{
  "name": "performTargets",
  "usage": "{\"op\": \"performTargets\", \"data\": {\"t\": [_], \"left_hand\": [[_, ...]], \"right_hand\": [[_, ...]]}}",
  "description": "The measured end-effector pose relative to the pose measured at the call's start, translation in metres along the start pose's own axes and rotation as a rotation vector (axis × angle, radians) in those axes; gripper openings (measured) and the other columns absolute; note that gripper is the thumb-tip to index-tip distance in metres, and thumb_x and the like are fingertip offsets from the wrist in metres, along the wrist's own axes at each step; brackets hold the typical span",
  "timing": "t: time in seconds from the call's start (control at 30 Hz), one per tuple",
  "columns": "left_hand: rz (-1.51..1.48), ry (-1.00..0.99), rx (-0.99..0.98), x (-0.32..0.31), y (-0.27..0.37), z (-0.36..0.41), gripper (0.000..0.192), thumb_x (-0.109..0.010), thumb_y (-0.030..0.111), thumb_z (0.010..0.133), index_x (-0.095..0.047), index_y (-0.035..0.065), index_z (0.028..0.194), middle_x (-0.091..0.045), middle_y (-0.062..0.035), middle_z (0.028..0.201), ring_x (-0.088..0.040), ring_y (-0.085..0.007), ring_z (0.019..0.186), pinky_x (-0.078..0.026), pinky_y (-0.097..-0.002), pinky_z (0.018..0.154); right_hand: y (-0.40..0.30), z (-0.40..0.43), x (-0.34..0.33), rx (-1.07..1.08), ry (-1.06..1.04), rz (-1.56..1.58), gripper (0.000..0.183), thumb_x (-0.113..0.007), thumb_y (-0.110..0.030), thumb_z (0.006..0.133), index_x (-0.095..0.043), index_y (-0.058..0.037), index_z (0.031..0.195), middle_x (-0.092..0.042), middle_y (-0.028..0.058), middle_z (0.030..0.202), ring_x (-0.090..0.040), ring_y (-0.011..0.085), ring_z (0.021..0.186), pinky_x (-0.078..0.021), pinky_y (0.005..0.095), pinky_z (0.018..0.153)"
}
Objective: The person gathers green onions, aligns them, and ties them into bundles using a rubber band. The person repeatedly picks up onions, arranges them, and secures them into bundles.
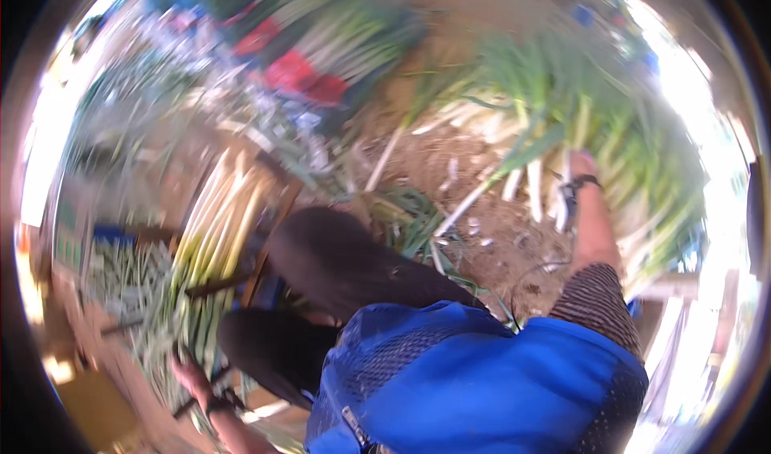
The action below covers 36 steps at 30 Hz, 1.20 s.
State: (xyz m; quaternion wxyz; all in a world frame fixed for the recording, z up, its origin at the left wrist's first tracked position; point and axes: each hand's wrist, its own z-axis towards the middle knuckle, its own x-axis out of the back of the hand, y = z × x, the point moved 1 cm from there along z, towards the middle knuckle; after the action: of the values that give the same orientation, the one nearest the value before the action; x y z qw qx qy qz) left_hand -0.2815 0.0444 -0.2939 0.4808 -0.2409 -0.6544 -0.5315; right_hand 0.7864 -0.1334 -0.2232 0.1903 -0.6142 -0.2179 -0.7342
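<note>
Long white-stemmed green onions or leeks [218,210] lie side by side across a low stand to the left of my knees, white ends away from me. My left hand [191,374] is at their green leaves near the bottom left; its fingers are partly lost among the leaves. On the right, a large heap of the same vegetables [626,147] spreads over the soil-covered ground. My right hand [582,164] reaches into this heap, against the white and pale green stalks. Blur hides its fingers, and I cannot tell whether they close on a stalk.
Tied bundles with red wrapping [292,71] lie at the upper left, beside a strip of crumpled plastic and scraps [307,123]. Loose stalks and cut leaves [415,219] litter the soil before my knees. A dark bar [217,286] of the stand sticks out. A yellowish box [96,409] stands lower left.
</note>
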Motion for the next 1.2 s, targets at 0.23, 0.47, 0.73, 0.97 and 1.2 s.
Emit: {"op": "performTargets", "data": {"t": [0.23, 0.47, 0.73, 0.97, 1.2], "left_hand": [[-0.034, 0.066, 0.040, 0.035, -0.025, -0.029, 0.041, -0.060, 0.032, 0.098, -0.064, 0.0043, 0.128, -0.063, -0.0179, 0.131, -0.058, -0.0315, 0.122, -0.042, -0.0383, 0.105], [-0.006, 0.172, 0.052, 0.040, -0.058, -0.055, 0.034, -0.061, 0.029, 0.095, -0.068, 0.0053, 0.120, -0.066, -0.0190, 0.121, -0.059, -0.0370, 0.116, -0.045, -0.0412, 0.101], [-0.082, 0.122, 0.153, 0.016, -0.040, -0.071, 0.035, -0.064, 0.036, 0.094, -0.070, 0.0101, 0.117, -0.066, -0.0168, 0.120, -0.060, -0.0375, 0.113, -0.047, -0.0420, 0.098], [-0.118, 0.066, 0.144, -0.020, -0.036, -0.070, 0.031, -0.067, 0.031, 0.092, -0.070, 0.0113, 0.116, -0.066, -0.0125, 0.124, -0.059, -0.0332, 0.118, -0.047, -0.0400, 0.101], [-0.069, 0.117, 0.105, -0.041, -0.037, -0.070, 0.029, -0.068, 0.026, 0.091, -0.070, 0.0094, 0.115, -0.066, -0.0158, 0.116, -0.061, -0.0357, 0.109, -0.050, -0.0398, 0.095]], "right_hand": [[-0.059, 0.004, 0.011, -0.479, -0.600, 1.225, 0.035, -0.067, -0.039, 0.090, -0.070, -0.0077, 0.106, -0.069, 0.0058, 0.093, -0.062, 0.0203, 0.076, -0.0521, 0.0326, 0.069], [-0.130, 0.001, 0.018, -0.144, 0.204, 0.563, 0.058, -0.057, -0.049, 0.095, -0.061, -0.0048, 0.132, -0.066, 0.0190, 0.126, -0.064, 0.0348, 0.110, -0.0489, 0.0405, 0.094], [-0.209, -0.020, 0.111, 0.193, 0.373, 0.516, 0.055, -0.057, -0.047, 0.097, -0.061, -0.0053, 0.133, -0.069, 0.0196, 0.116, -0.067, 0.0320, 0.097, -0.0503, 0.0412, 0.085], [-0.362, -0.031, 0.176, 0.836, 0.232, 0.642, 0.044, -0.059, -0.038, 0.098, -0.065, -0.0044, 0.126, -0.068, 0.0104, 0.098, -0.061, 0.0173, 0.081, -0.0483, 0.0328, 0.073], [-0.603, -0.270, 0.258, 1.573, -0.242, 1.080, 0.039, -0.076, -0.008, 0.085, -0.066, -0.0029, 0.122, -0.069, 0.0092, 0.100, -0.065, 0.0178, 0.087, -0.0519, 0.0301, 0.080]]}}
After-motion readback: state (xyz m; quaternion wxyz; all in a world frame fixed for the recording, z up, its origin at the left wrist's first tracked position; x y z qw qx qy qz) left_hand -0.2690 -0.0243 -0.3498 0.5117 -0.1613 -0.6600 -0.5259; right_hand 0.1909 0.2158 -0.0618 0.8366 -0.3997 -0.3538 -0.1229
